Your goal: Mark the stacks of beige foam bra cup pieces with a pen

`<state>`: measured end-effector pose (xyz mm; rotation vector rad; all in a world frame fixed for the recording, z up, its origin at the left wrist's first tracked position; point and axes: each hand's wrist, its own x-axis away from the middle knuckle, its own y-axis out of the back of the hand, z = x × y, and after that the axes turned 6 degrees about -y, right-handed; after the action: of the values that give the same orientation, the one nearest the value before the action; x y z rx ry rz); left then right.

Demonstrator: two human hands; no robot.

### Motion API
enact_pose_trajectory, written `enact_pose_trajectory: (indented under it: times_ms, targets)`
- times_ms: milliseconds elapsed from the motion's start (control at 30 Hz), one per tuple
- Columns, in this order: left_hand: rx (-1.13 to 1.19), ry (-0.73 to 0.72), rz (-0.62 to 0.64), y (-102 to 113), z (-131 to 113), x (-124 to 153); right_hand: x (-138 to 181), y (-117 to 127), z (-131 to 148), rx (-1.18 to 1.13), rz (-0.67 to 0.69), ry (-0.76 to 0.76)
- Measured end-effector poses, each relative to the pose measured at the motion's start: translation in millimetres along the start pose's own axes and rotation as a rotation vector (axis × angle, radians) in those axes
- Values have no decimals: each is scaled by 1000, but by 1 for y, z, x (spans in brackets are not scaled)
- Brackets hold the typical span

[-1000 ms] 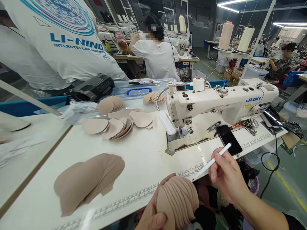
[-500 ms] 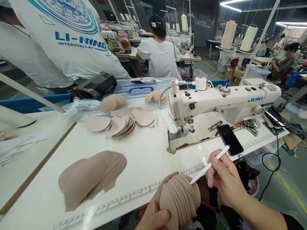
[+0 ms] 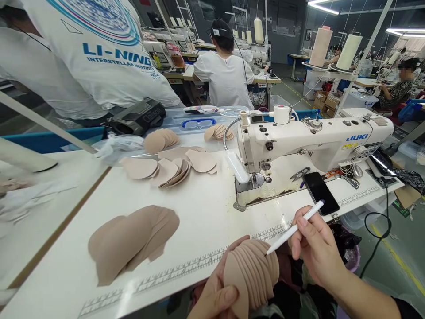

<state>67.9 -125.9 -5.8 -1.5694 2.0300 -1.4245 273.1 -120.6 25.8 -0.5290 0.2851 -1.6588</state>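
Observation:
My left hand (image 3: pixel 215 296) grips a fanned stack of beige foam pads (image 3: pixel 251 272) below the table's front edge. My right hand (image 3: pixel 317 248) pinches a white pen (image 3: pixel 294 227); its tip touches the upper right edge of that stack. On the white table (image 3: pixel 199 212) lies a pile of larger beige fabric pieces (image 3: pixel 133 239) at the left. More beige pads (image 3: pixel 169 168) are spread further back. A white JUKI sewing machine (image 3: pixel 315 141) stands to the right.
A black phone (image 3: pixel 320 192), snips and scissors lie on the machine bed. A person in a white printed shirt (image 3: pixel 89 57) stands at the far left with a black pouch (image 3: pixel 137 117). Other seated workers and thread cones (image 3: pixel 320 46) fill the background.
My right hand has brought the pen tip down from the table edge onto the stack. The left hand raised the stack slightly.

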Motion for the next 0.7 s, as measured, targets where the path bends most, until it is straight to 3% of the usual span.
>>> enact_pose_trajectory:
  times_ms: [367,700]
  targets:
    - [-40,-9,-56,0,0,1,1,-4,5,-7,60,-17]
    - [-25,-21,-15,-10,-2,0,2,-5,3,-4,95,-7]
